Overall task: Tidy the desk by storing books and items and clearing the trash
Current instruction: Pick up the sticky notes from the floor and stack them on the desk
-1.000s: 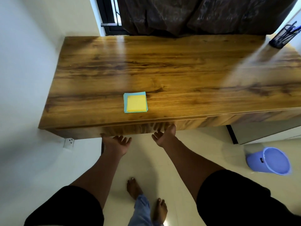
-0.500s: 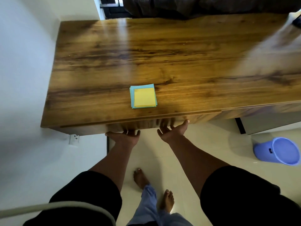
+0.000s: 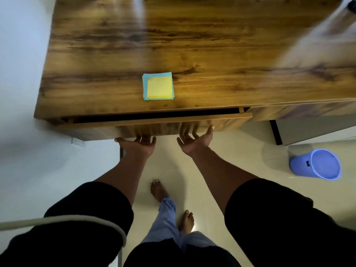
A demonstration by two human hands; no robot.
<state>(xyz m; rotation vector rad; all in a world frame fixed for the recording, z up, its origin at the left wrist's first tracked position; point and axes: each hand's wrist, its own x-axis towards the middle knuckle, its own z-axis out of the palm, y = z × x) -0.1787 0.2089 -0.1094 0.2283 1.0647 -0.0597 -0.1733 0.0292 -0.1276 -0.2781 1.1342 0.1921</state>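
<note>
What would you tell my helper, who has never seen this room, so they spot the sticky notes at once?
Start at the wooden desk and look near its front edge, just above the slightly open drawer. The sticky notes lie flat there: a yellow square pad stacked on a slightly larger light blue one, the only brightly coloured thing seen on the brown top.

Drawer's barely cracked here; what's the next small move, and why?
Probably keep pulling the drawer outward: only a narrow dark gap shows, both hands, left and right, hook under its front, and the sticky notes lie unstored on the desk.
</note>
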